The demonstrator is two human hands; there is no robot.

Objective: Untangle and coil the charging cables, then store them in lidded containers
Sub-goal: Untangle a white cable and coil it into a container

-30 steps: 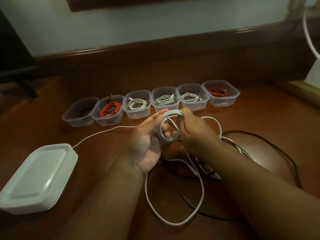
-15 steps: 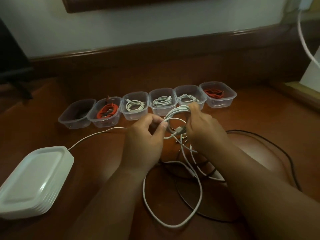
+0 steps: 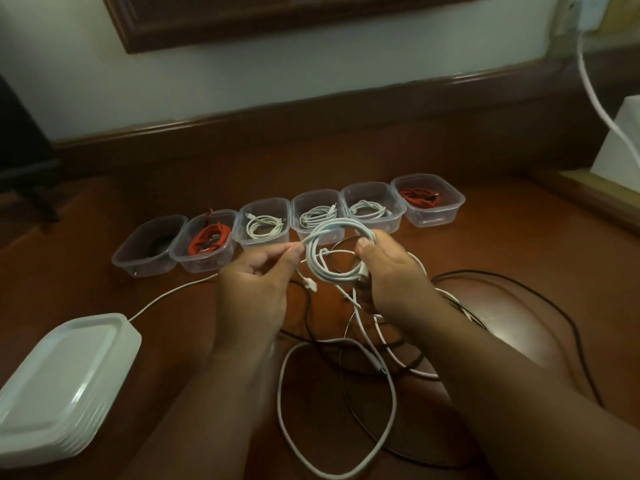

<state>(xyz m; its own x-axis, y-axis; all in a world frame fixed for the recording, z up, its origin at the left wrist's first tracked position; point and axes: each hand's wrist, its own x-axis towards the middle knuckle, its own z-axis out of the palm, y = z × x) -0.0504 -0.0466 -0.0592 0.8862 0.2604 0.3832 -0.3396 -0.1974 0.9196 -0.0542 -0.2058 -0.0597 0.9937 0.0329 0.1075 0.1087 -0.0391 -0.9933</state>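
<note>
The right hand [image 3: 388, 271] has its fingers curled round the right side of a half-made white coil [image 3: 329, 251], held up just near of the row of six clear tubs [image 3: 429, 216] at the far side of the wooden table [image 3: 519, 237]. The left hand [image 3: 256, 282] pinches a strand of the same white cable between thumb and fingertips at the coil's left edge, the other fingers loosely bent. Below the hands the rest of that cable drops in a big loose loop [image 3: 391, 410] on the near table, lying across a thin black cable [image 3: 561, 313] and other white strands — this is where trouble looks likeliest. If the next turn is pulled in quickly, the loop could catch the black cable and drag it up into the coil, or tighten into a knot. The coil is held on one side only, so the turns could spring apart if the grip slackens. A long white strand [image 3: 166, 296] runs left under the stack of white lids [image 3: 62, 382] — a hard tug might shift them. All six tubs seem to hold something already, though the leftmost is too dark to tell, so where this coil goes is unclear.
</note>
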